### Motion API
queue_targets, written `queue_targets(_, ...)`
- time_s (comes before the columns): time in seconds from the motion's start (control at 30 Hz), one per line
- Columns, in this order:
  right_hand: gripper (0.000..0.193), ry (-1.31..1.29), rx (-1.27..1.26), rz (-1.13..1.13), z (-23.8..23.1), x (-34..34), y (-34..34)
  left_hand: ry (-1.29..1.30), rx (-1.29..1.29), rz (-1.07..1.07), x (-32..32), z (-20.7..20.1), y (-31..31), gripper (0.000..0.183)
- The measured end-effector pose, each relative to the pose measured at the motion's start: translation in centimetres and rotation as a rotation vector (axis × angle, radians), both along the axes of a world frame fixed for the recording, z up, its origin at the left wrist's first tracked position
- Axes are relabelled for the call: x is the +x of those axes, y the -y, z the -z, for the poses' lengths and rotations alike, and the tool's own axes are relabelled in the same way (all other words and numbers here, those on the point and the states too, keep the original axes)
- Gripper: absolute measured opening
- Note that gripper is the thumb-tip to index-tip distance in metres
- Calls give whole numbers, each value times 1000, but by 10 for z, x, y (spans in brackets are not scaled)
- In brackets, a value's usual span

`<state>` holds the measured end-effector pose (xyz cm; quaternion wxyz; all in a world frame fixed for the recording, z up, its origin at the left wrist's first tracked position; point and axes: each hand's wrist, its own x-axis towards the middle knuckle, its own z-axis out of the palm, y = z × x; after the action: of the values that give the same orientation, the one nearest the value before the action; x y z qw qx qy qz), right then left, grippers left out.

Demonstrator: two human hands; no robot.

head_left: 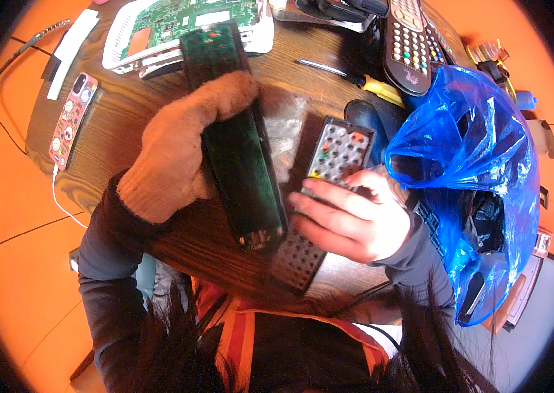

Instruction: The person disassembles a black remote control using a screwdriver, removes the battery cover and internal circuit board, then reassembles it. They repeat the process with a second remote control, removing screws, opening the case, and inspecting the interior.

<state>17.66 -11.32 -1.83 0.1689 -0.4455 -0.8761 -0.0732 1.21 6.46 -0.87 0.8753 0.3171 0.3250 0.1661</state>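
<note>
My left hand (pixel 172 141), in a tan knitted glove, is closed around a long, narrow, dark green circuit board (pixel 241 157). The board is held up at a slant over the table. My bare right hand (pixel 362 219) grips a remote control front half (pixel 342 154) with a grey rubber keypad and a few coloured buttons. Its middle is hidden by my fingers. Below them shows a dark strip with rows of holes (pixel 298 262); whether it is the same piece, I cannot tell. A crumpled clear plastic wrapper (pixel 286 124) lies between the two hands.
A blue plastic bag (pixel 466 131) bulges at the right. Behind lie a yellow-handled screwdriver (pixel 381 88), a remote control (pixel 408 46) and a white casing with a green circuit board (pixel 159 29). A phone in a stickered case (pixel 74 121) lies left on the wooden table (pixel 120 98), its white cable attached.
</note>
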Motion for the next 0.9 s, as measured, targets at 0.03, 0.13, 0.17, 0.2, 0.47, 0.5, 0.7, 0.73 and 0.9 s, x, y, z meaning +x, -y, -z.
queue_targets(0.03,21,-26,18,8,-3,2,1,67,-47,57,-1,1,0,25)
queue_targets(0.13,12,-212,62,-46,-9,6,7,173,-123,197,1,4,8,26)
queue_targets(0.17,9,-263,75,-57,-10,5,9,253,-215,259,3,6,12,27)
queue_targets(0.2,7,-277,88,-66,-9,4,10,190,-294,253,5,8,15,27)
queue_targets(0.47,9,-220,146,-1,-9,0,10,55,-413,277,1,4,29,32)
queue_targets(0.5,8,-182,152,1,-10,0,9,149,-413,241,0,3,29,32)
queue_targets(0.7,6,-1427,-223,383,1,-10,4,399,-272,104,5,0,12,34)
queue_targets(0.73,9,-1727,-436,350,5,-10,4,427,-273,98,5,1,11,32)
queue_targets(0.9,33,-2296,-1055,206,10,-3,15,311,-202,21,5,9,9,31)
